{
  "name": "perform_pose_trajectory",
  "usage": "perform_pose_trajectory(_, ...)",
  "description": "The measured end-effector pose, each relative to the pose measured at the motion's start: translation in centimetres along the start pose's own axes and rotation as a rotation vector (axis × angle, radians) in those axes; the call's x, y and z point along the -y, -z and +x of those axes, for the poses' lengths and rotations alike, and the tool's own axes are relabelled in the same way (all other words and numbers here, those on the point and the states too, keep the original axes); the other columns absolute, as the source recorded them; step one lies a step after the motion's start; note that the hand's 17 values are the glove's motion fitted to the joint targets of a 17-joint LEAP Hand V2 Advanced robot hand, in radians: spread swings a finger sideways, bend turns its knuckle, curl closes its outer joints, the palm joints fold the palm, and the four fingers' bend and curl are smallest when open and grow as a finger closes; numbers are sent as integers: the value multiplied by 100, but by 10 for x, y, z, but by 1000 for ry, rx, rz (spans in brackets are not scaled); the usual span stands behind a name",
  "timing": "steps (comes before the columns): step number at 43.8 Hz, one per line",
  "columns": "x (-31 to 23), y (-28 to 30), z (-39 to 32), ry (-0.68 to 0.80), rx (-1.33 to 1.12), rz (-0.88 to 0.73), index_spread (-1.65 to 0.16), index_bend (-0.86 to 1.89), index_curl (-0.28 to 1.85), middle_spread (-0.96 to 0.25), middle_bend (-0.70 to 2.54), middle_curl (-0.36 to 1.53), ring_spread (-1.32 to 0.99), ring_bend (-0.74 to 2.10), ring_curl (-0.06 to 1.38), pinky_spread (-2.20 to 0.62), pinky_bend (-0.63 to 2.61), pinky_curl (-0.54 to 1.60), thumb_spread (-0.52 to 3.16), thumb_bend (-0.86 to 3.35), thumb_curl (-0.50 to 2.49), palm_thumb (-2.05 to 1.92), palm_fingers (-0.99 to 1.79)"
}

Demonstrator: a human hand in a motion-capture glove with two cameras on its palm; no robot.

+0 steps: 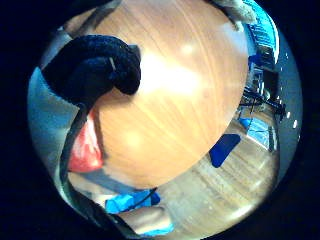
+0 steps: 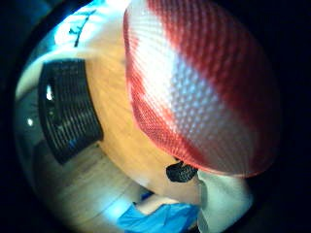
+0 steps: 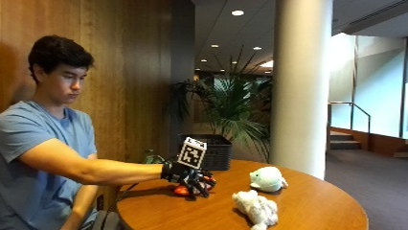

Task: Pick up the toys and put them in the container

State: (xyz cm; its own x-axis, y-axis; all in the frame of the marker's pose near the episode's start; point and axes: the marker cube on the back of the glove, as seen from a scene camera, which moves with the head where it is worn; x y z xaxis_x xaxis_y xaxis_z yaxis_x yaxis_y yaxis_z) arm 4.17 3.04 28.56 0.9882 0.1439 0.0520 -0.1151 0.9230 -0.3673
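Observation:
In the outside view my gloved right hand [image 3: 190, 180] is low over the near left part of the round wooden table [image 3: 312, 203], its fingers curled round a red-and-white ball toy [image 3: 181, 190]. That toy [image 2: 194, 87] fills much of the thumb side palm view, and a red edge of it [image 1: 85, 147] shows beside my curled gloved fingers [image 1: 95, 67]. I cannot tell whether the toy touches the table. A pale green-white plush [image 3: 266, 178] and a fluffy white plush [image 3: 256, 207] lie to the right of the hand. The black basket [image 3: 215, 152] stands at the table's back edge.
The basket [image 2: 68, 109] sits on the table behind the held toy. A potted palm [image 3: 236, 103] rises behind the basket and a wide white column [image 3: 300, 86] stands past the table. Bare wood [image 1: 170, 90] spreads under my palm.

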Motion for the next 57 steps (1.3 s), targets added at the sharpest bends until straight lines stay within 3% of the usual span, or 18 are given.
perform_pose_trajectory(8, -2, 1, 5, 40, -65, 136, -30, 4, 4, 1, 15, 18, 3, 68, 37, 3, 132, 39, 133, 1, 28, 16, -11)
perform_pose_trajectory(15, 2, 5, -20, 44, 127, 147, -34, 2, 0, -6, 35, 25, -17, 120, 48, -22, 126, 35, 156, 17, 32, 39, 50)
perform_pose_trajectory(18, 4, 5, -18, 21, 126, 123, -35, 1, -2, -9, 50, 30, -23, 127, 50, -28, 127, 36, 160, 24, 37, 51, 67)
perform_pose_trajectory(20, 6, 5, -17, 8, 111, 120, -35, 1, -2, -10, 51, 31, -26, 130, 52, -31, 128, 37, 161, 27, 39, 54, 64)
perform_pose_trajectory(26, 6, 16, -7, -19, 93, 142, -34, 20, 2, -21, 65, 38, -33, 131, 55, -37, 136, 42, 153, 35, 51, 75, 90)
perform_pose_trajectory(32, 1, 44, 16, -1, -82, 167, -35, 30, 4, -28, 64, 41, -36, 131, 56, -39, 131, 43, 141, 34, 60, 81, 96)
perform_pose_trajectory(38, -7, 107, 12, -104, 9, 239, -35, 34, 6, -35, 62, 44, -38, 130, 57, -41, 130, 45, 128, 32, 69, 84, 95)
perform_pose_trajectory(51, -34, 225, -27, -11, 84, 349, -36, 36, 7, -44, 58, 50, -43, 125, 57, -42, 132, 48, 103, 27, 84, 85, 88)
perform_pose_trajectory(57, -38, 256, -43, 92, -50, 385, -37, 37, 8, -47, 55, 54, -44, 123, 57, -42, 132, 49, 95, 26, 90, 86, 85)
